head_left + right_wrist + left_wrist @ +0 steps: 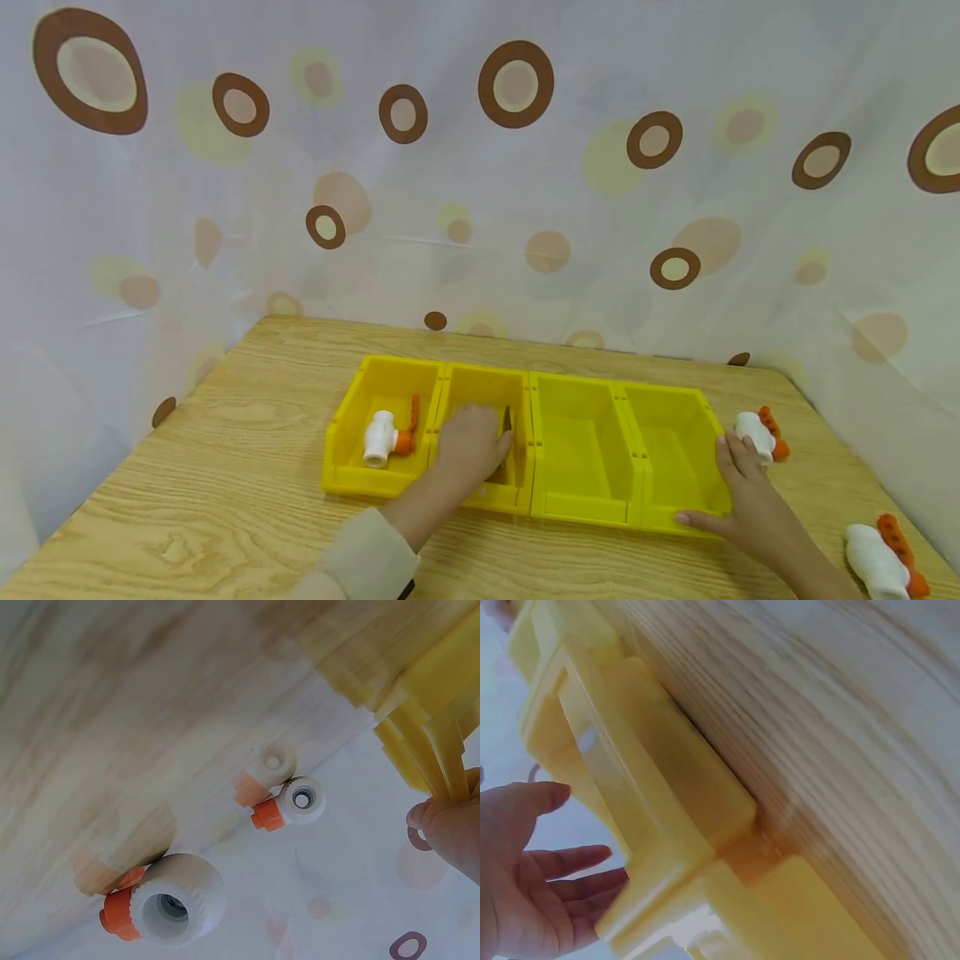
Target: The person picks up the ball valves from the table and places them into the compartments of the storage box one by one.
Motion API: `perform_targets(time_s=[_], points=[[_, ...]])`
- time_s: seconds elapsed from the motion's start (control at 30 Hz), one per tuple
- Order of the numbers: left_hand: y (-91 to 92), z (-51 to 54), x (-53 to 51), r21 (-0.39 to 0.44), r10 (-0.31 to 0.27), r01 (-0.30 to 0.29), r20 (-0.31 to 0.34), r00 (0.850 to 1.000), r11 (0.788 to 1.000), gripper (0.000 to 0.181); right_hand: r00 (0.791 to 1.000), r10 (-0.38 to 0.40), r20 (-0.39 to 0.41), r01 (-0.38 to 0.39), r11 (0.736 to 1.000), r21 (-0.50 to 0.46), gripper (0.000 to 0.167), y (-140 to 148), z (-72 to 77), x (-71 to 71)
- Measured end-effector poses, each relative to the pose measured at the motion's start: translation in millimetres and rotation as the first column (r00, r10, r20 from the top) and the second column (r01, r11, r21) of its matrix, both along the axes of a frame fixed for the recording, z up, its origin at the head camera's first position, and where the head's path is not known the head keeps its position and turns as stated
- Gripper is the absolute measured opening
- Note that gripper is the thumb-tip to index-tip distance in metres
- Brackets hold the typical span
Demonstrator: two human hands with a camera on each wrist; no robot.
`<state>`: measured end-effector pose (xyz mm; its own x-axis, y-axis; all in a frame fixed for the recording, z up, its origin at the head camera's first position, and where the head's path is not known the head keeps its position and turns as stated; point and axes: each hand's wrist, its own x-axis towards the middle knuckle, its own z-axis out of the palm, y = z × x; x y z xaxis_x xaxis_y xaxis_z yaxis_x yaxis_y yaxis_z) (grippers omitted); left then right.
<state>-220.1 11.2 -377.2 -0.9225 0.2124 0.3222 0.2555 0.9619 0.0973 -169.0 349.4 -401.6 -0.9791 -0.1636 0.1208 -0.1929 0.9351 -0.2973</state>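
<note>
Four joined yellow bins [585, 508] stand in a row. My left hand [468, 442] reaches into the second bin from the left, beside a thin dark object [507, 418] that is partly hidden. In the left wrist view, the fingers of my left hand [544, 877] are spread and loosely bent by the yellow bin wall [652, 825], with nothing seen in them. My right hand [757, 508] rests on the rightmost bin's outer side, fingers extended and thumb at its front edge. The right wrist view shows part of my right hand [454, 829] against the yellow bin edge [442, 742].
A white valve with an orange handle [381, 437] lies in the leftmost bin. Two similar valves are on the wooden table to the right, one [755, 435] near the bins and one [876, 562] closer to the front. A patterned curtain [480, 167] hangs behind.
</note>
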Motion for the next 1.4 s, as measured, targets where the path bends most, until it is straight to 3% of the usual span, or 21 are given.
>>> perform_targets(time_s=[0.07, 0.13, 0.2, 0.3, 0.37, 0.43, 0.57, 0.73, 0.87, 1.13, 1.4], points=[[-6.2, 0.4, -1.5, 0.015, -0.053, 0.053, -0.044, 0.998, 0.998, 0.036, 1.0, 0.003, -0.007, -0.003, 1.0, 0.006, 0.121, 0.5, 0.0, -0.4], [-12.4, -0.8, -3.3, 0.005, -0.11, 0.111, -0.129, 0.986, 0.994, 0.032, 1.0, 0.005, -0.01, -0.005, 1.0, 0.009, 0.121, 0.8, 0.0, -0.8], [-18.4, -2.6, -5.1, -0.007, -0.169, 0.172, -0.218, 0.961, 0.985, 0.029, 1.0, 0.004, -0.011, -0.004, 1.0, 0.008, 0.121, 1.0, 0.0, -0.8], [-27.8, -4.8, -7.8, -0.009, -0.263, 0.277, -0.343, 0.902, 0.961, 0.029, 1.0, 0.001, -0.001, -0.001, 1.0, -0.004, 0.121, 0.7, 0.2, -0.6], [-34.0, -5.1, -9.0, 0.012, -0.306, 0.334, -0.369, 0.878, 0.943, 0.031, 1.0, 0.0, 0.001, 0.0, 1.0, -0.007, 0.121, 0.4, 0.5, -0.4], [-40.3, -5.6, -9.9, 0.034, -0.344, 0.38, -0.355, 0.869, 0.925, 0.036, 1.0, -0.001, 0.002, 0.001, 1.0, -0.006, 0.121, 0.3, 1.0, 0.0], [-52.4, -7.1, -10.3, 0.075, -0.379, 0.415, -0.282, 0.881, 0.907, 0.053, 1.0, -0.002, -0.004, 0.002, 1.0, 0.003, 0.121, -0.2, 2.3, 0.4], [-64.6, -9.8, -7.8, 0.007, -0.359, 0.373, -0.254, 0.898, 0.928, 0.076, 1.0, 0.0, 0.0, 0.0, 1.0, -0.002, 0.121, -1.2, 2.6, -0.2], [-71.9, -12.4, -6.9, -0.071, -0.349, 0.343, -0.263, 0.899, 0.937, 0.087, 1.0, -0.002, 0.003, 0.002, 1.0, -0.008, 0.121, -1.3, 1.6, 0.0], [-87.3, -15.8, -6.0, -0.14, -0.322, 0.294, -0.264, 0.909, 0.946, 0.096, 1.0, 0.007, -0.006, -0.007, 1.0, -0.016, 0.12, -1.1, 0.6, 0.5], [-104.3, -20.2, -7.2, -0.101, -0.314, 0.298, -0.256, 0.914, 0.949, 0.096, 1.0, 0.008, -0.018, -0.009, 1.0, -0.017, 0.12, -0.5, -0.4, 1.3]])
